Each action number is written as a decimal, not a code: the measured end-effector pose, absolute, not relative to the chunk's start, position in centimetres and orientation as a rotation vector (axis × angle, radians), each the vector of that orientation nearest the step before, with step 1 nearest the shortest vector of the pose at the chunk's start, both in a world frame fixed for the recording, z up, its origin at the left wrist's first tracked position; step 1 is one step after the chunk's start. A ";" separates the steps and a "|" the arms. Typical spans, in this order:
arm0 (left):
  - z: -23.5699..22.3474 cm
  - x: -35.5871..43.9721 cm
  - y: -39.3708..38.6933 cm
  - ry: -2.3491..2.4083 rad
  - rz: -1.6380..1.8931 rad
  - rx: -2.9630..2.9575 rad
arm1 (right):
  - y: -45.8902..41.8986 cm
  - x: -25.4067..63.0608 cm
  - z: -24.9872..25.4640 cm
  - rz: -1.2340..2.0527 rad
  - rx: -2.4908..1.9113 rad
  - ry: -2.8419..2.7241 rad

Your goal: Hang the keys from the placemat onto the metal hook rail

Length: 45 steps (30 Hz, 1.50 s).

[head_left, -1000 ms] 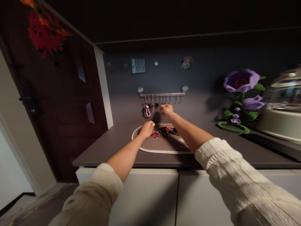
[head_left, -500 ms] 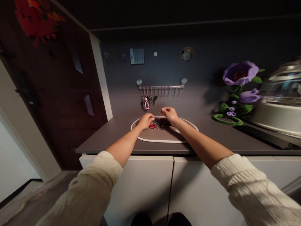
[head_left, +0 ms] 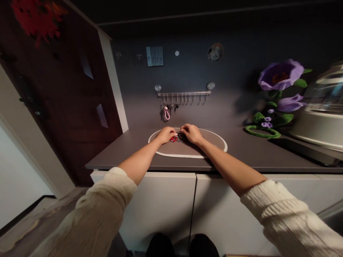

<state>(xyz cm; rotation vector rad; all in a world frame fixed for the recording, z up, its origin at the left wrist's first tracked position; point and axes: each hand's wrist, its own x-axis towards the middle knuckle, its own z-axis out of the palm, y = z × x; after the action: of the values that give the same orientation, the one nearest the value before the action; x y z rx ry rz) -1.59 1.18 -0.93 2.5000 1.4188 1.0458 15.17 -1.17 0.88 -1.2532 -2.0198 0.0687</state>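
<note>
Head view shows a small cluster of metal and dark pieces (head_left: pixel 180 137), apparently keys and rings, lying on an oval mat (head_left: pixel 184 156) between the person's two hands, toward its far side. A red loop (head_left: pixel 173 139) sits at the cluster's left, just beside the left fingers. Such pieces are probably light, stiff and hard to break, but smooth metal can slip and rings can snag on one another; a pinch on a ring or a key's broad head should serve better than one on a thin blade. The red loop would likely give an easy hold.

The left hand (head_left: pixel 166 135) bends over the loop, thumb and fingers drawn close together; the right hand (head_left: pixel 192 134) curls over the cluster's right side, its fingers narrowed to a pinch. Whether either grips a piece cannot be told at this size.

Around them, the mat rests on a dark desk (head_left: pixel 241 153). On the far wall, a hook rail (head_left: pixel 184 94) carries hanging keys (head_left: pixel 177 107) and a pink strap (head_left: pixel 167 114) at its left end. Purple flowers (head_left: pixel 281 75) stand farther right.
</note>
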 end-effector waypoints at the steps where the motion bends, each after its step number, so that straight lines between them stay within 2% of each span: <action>1: -1.0 -1.6 1.2 1.409 1.036 2.498 | -1.2 15.2 0.9 0.045 -1.256 -2.037; 11: -1.0 -1.8 0.9 1.298 0.982 2.378 | -1.2 15.1 0.9 -0.056 -1.291 -2.064; 45: -0.2 -2.0 0.6 1.488 1.067 2.104 | -0.7 15.3 0.7 -0.089 -1.304 -2.050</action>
<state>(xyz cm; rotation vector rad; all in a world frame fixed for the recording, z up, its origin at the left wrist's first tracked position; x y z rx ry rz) -2.03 0.56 -0.20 2.1042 1.4877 1.0675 15.27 -0.72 0.74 -1.3041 -2.0505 -0.0888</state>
